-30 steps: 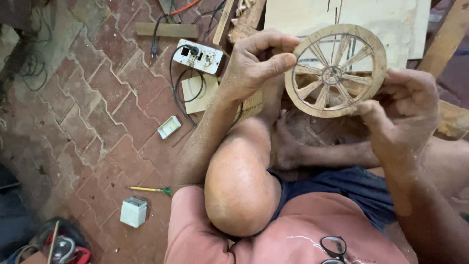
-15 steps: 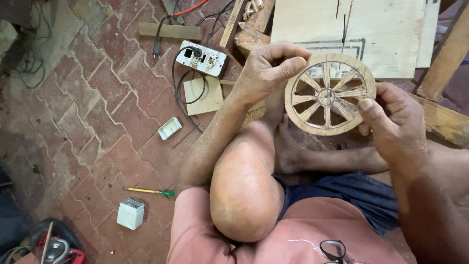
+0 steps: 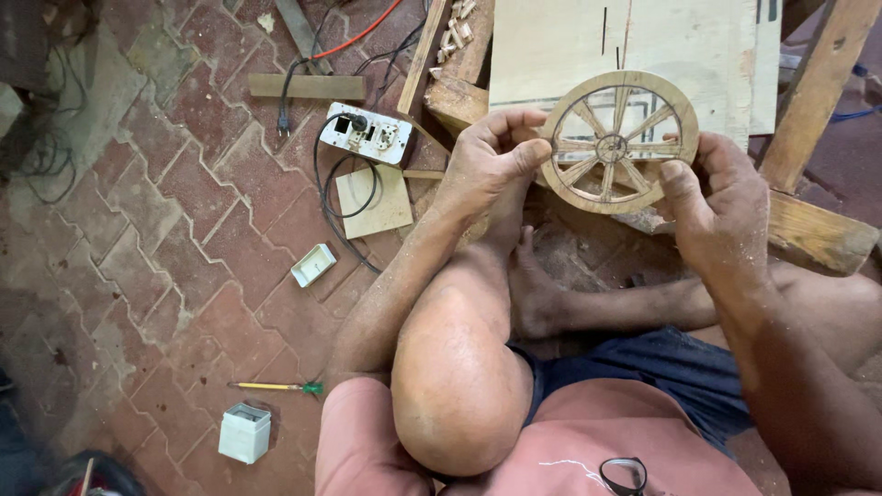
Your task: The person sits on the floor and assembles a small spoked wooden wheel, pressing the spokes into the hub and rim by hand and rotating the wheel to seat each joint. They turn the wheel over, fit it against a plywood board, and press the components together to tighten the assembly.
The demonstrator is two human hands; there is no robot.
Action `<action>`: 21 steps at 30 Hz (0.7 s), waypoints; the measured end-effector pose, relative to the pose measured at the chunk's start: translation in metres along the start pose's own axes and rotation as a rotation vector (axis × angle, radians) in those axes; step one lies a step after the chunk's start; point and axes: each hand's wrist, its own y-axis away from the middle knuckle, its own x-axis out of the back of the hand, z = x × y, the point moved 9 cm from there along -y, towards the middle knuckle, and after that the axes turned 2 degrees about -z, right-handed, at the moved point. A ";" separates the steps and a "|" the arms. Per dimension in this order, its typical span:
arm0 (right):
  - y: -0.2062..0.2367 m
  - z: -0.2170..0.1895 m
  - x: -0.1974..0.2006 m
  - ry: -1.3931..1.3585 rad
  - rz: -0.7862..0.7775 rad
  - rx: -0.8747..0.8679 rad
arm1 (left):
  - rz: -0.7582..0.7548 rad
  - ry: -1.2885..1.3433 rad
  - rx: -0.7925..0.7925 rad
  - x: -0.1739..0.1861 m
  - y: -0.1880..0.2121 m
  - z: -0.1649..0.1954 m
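Small spoked wooden wheel (image 3: 617,142) held up between both hands, above the plywood board (image 3: 698,55). Left hand (image 3: 487,161) pinches its left rim, thumb on the face. Right hand (image 3: 721,207) grips the right rim. Power strip (image 3: 369,132) lies on the brick floor (image 3: 165,239) to the left.

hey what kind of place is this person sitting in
Most likely a small woodworking workshop, on a brick-paved floor. Both hands hold a wooden spoked wheel, a plywood board and timber offcuts lie about, and a white power strip trails cables.
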 end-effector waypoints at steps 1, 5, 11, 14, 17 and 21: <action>-0.001 -0.001 0.001 0.043 0.004 0.033 | -0.004 0.009 0.006 0.000 -0.002 -0.002; -0.006 -0.004 0.008 0.209 0.022 0.118 | -0.016 0.043 0.004 -0.002 -0.007 -0.008; -0.024 -0.016 0.014 0.547 0.016 0.280 | 0.004 0.107 -0.011 -0.008 -0.007 -0.011; -0.048 -0.011 0.016 0.698 0.022 0.217 | 0.009 -0.037 0.004 -0.011 -0.005 -0.009; -0.063 -0.019 0.015 0.708 0.034 0.300 | -0.058 -0.342 0.012 -0.019 -0.002 -0.002; -0.058 -0.040 0.014 0.724 0.060 0.486 | -0.140 -0.467 -0.057 -0.033 0.004 0.011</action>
